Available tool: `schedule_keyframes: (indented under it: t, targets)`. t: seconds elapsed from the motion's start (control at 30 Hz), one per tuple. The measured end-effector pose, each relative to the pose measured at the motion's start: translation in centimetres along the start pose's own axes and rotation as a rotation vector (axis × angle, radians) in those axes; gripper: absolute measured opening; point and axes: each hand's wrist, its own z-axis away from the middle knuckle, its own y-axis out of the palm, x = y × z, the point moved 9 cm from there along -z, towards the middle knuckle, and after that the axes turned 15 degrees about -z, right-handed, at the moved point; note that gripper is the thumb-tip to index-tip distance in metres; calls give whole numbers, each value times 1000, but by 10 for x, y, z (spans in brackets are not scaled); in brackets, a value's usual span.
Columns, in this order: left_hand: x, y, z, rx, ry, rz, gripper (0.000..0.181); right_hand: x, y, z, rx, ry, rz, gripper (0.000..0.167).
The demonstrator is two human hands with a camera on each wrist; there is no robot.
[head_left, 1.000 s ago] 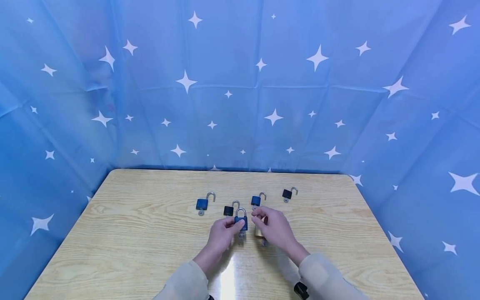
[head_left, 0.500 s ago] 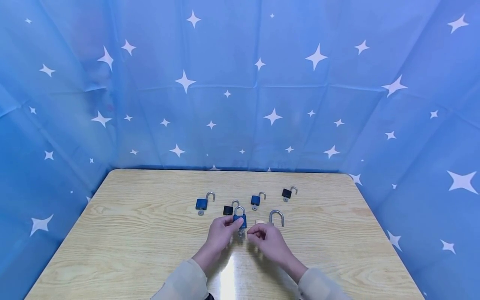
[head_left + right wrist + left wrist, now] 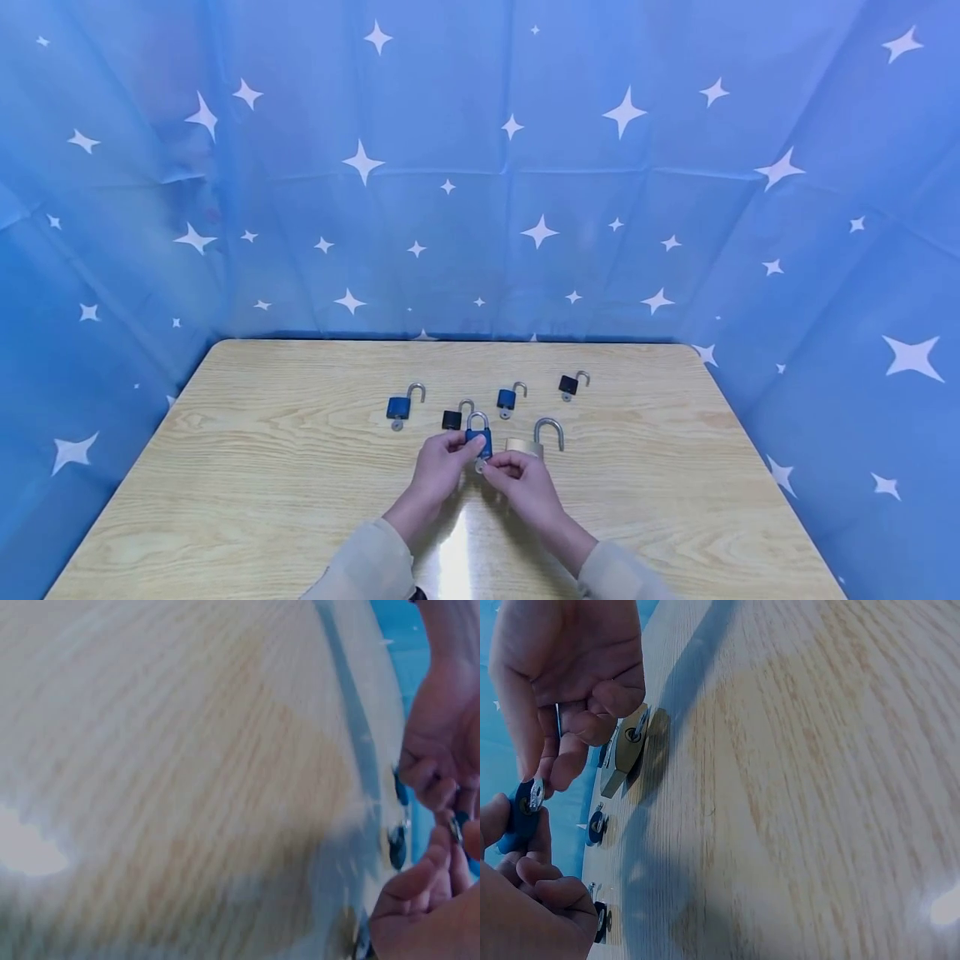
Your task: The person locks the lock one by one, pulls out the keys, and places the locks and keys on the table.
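Between the thumb and fingers of my left hand [image 3: 437, 471] is a blue padlock [image 3: 477, 444], held upright above the table. Its shackle appears seated in the body on both sides. A small silver key [image 3: 536, 796] sticks out of the padlock's bottom. My right hand [image 3: 531, 493] has its thumb and index fingertips at this key and pinches it, while the other fingers stay curled. In the right wrist view the key [image 3: 455, 829] shows between the fingertips. Just behind the right hand lies a larger brass padlock [image 3: 522, 447] with its shackle swung open, partly covered by the hand.
Behind the hands lie a blue padlock [image 3: 398, 408] at left, a black padlock [image 3: 452, 419], another blue padlock [image 3: 506, 399] and a black padlock [image 3: 568, 385] at right, all with raised shackles. A blue starred curtain [image 3: 450, 275] borders the wooden table [image 3: 262, 500].
My right hand has moved from over the brass padlock down and left to the key, uncovering the brass padlock's shackle. The left hand keeps holding the blue padlock. The head view has shifted slightly.
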Motion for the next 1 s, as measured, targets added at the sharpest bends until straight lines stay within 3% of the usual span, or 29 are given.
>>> schedule_keyframes:
  t: [0.33,1.0]
  targets:
    - [1,-2,-1,0,-13,-1,33,-1,3,3,-94,-1,-72,25]
    - [5,0,-2,-13,-22,7,32,-8,5,3,-147,8,-99,20]
